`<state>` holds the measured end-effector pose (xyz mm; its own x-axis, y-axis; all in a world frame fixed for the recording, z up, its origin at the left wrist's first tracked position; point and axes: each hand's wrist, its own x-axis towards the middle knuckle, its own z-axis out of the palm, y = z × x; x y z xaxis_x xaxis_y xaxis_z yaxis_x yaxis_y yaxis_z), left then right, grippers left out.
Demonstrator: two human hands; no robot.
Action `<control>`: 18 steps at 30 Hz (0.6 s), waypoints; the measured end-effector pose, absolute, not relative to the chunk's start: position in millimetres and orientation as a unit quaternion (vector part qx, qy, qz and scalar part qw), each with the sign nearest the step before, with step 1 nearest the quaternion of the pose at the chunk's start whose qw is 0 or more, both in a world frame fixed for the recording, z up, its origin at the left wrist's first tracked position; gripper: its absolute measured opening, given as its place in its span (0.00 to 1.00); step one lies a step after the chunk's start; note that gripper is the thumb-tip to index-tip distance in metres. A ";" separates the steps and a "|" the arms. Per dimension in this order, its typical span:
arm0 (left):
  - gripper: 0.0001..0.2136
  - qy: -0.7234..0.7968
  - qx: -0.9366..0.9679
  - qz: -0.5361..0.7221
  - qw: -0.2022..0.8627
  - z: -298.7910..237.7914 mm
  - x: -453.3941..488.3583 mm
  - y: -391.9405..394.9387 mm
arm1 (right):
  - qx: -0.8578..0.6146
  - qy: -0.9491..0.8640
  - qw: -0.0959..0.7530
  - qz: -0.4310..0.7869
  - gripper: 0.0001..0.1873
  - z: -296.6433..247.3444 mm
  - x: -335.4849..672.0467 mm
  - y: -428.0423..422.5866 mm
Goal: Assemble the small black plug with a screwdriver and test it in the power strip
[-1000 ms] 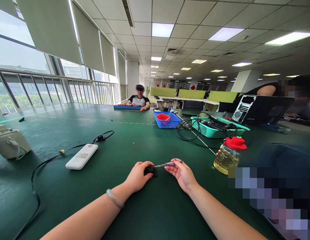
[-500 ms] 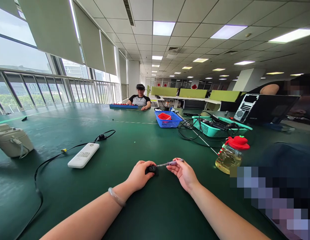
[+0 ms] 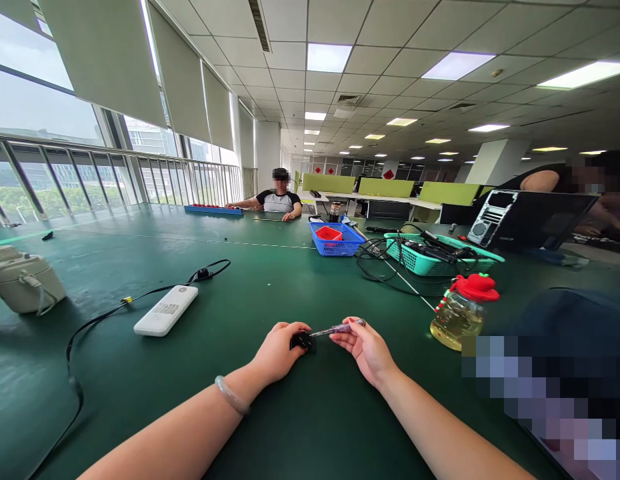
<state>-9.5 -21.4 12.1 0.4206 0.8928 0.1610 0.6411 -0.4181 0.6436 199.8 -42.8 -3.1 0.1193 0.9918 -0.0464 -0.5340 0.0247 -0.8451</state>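
My left hand (image 3: 279,349) is closed over a small black part (image 3: 301,341) and holds it down on the green table (image 3: 270,280). My right hand (image 3: 366,347) pinches a slim screwdriver with a clear purple handle (image 3: 340,328). Its metal tip points left into the black part. Both hands sit close together at the near middle of the table. A pale bangle (image 3: 231,395) circles my left wrist.
A white power strip (image 3: 166,310) with a black cable lies to the left, a beige case (image 3: 24,280) farther left. A jar with a red lid (image 3: 464,311) stands right. Blue basket (image 3: 335,240) and teal basket (image 3: 430,256) with cables sit behind. Other people sit across and at right.
My hands have barely moved. The person across the table has slid the blue tray to the left.
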 end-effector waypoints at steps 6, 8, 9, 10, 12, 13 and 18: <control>0.18 0.482 0.806 0.240 0.245 9.4 -10.2 -19.2 | -0.389 -0.327 0.640 0.576 0.19 -1.5 198.1 -45.1; 0.17 0.484 0.807 0.238 0.242 8.9 -10.1 -18.9 | -0.404 -0.347 0.631 0.564 0.19 -1.3 196.7 -46.1; 0.16 0.484 0.807 0.236 0.241 8.9 -10.0 -18.9 | -0.411 -0.358 0.627 0.557 0.19 -1.4 196.1 -46.4; 0.16 0.485 0.808 0.234 0.239 9.1 -9.8 -19.0 | -0.416 -0.370 0.624 0.549 0.19 -1.5 195.8 -46.5; 0.17 0.486 0.810 0.229 0.236 9.7 -9.3 -19.3 | -0.421 -0.390 0.627 0.526 0.20 -1.7 195.9 -46.5; 0.17 0.485 0.812 0.226 0.234 10.0 -9.1 -19.4 | -0.421 -0.397 0.636 0.510 0.20 -1.6 196.3 -46.7; 0.17 0.459 0.831 0.229 0.213 9.6 -9.6 -18.4 | -0.420 -0.480 0.683 0.356 0.17 5.4 197.4 -57.1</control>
<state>-9.6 -18.4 9.6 0.4733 0.8614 0.1843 0.6665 -0.4870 0.5645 197.4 -57.1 5.4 0.2851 0.8895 0.3571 -0.0833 0.3941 -0.9153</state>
